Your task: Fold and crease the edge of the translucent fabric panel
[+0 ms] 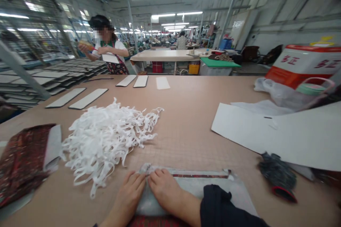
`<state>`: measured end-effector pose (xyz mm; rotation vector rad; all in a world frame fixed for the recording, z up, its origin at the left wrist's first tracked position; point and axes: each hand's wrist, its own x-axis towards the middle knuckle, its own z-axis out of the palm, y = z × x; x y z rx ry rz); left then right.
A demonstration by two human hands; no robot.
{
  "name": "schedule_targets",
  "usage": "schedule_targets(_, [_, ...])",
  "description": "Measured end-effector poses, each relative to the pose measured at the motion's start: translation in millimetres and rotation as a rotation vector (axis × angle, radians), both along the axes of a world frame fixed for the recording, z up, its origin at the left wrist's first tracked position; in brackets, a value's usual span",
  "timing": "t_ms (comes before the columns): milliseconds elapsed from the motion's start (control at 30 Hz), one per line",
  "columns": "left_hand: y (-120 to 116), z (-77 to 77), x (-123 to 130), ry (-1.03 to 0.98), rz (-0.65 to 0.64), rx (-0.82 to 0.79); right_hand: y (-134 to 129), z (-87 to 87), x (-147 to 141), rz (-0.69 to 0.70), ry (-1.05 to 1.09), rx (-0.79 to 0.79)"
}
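Head view shows a long factory hall under strip lights, with a broad tan work table (183,131) filling the lower two thirds of the frame. At upper left, a co-worker (109,44) in a patterned apron stands beyond the table with a yellowish object in one hand. Stacked flat panels (53,79) lie on a rack at left, and a pale table (165,55) and a green-topped bin (218,63) stand further back at centre.

A red-and-white printed box (303,65) sits at upper right, above a crumpled plastic bag (279,94). A large white sheet (277,134) lies on the table's right side, with a dark bundled item (278,177) near its lower edge. Five narrow pale panels lie in a loose row along the far part of the table, the nearest being a dark-edged strip (87,98).

A heap of white strips (106,142) occupies the left centre, just beside a dark red patterned piece with grey backing (25,159) at the left edge.

At bottom centre lies a grey-backed panel (191,188) with a thin red patterned band. The left hand (125,195) and right hand (165,188) rest on it side by side, fingers together at its upper left. A dark sleeve (226,209) covers the right arm. Whether the fingers grip the panel or only press on it cannot be told.
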<state>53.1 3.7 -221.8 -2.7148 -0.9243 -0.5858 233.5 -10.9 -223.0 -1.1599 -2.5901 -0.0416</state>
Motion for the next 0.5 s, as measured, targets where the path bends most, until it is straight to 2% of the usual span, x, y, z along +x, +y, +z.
schedule_targets(100, [5, 0.8, -3, 0.037, -0.024, 0.013, -14, 2.0, 26, -0.08, -0.094, -0.031])
schedule_targets(200, [6, 3.2, -5, 0.038, -0.039, 0.0, -34, -0.9, 65, -0.187, -0.135, -0.084])
schedule_targets(333, [4, 5.2, -5, 0.0, 0.008, -0.07, -46, 4.6, 105, -0.356, -0.194, -0.222])
schedule_targets(400, [3, 4.9, -4, -0.004, 0.033, -0.112, -39, 14.3, 106, -0.395, -0.234, -0.319])
schedule_targets(500, [2, 3.0, -3, -0.02, 0.068, -0.143, -17, 27.5, 80, -0.344, -0.189, -0.401])
